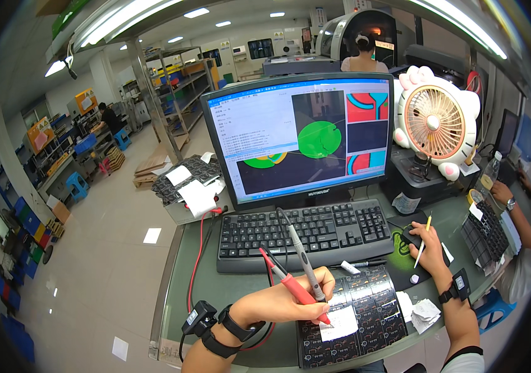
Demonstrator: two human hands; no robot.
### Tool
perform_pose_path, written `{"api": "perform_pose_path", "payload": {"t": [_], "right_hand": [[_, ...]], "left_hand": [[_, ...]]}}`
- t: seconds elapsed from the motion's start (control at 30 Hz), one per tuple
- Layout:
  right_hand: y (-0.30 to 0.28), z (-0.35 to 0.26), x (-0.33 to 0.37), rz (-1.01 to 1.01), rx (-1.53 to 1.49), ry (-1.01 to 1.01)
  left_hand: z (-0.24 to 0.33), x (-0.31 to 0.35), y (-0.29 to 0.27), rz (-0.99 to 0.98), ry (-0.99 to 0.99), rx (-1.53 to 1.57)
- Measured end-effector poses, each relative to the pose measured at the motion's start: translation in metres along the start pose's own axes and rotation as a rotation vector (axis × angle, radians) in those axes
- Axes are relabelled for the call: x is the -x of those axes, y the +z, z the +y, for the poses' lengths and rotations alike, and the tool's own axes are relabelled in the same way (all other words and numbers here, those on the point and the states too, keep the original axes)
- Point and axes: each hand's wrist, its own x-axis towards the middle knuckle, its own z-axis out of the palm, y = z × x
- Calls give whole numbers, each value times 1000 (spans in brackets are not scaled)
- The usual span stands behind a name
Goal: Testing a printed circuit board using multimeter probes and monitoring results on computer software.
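My left hand (274,304) is closed round two test probes, a red one (297,288) and a grey one (304,258). The red tip points down at a small white paper (343,324), which lies on a dark printed circuit board panel (380,332). Whether that tip touches the paper, I cannot tell. My right hand (430,250) rests on a black computer mouse (408,237), with a thin yellow-and-white pencil-like stick (424,236) between its fingers. Beneath the mouse lies a black-and-green mouse pad (400,253). Both wrists wear black straps with small devices.
Behind my hands stand a black keyboard (306,231) and a lit monitor (265,177). A white cat-shaped fan (437,118) is at the right, and crumpled paper (425,314) lies by the panel. A red cable (198,267) runs down the left. A co-worker's hand (501,191) shows far right.
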Motion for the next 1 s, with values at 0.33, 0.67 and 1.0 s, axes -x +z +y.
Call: {"api": "perform_pose_path", "payload": {"t": [0.33,0.67,1.0], "right_hand": [[-1,-2,0,-8,16,18],[-1,-2,0,-9,3,14],[-1,-3,0,-16,9,19]], "left_hand": [[-2,-1,-2,-19,36,-16],[-1,0,-1,-13,8,2],[-2,-1,0,-22,32,20]]}}
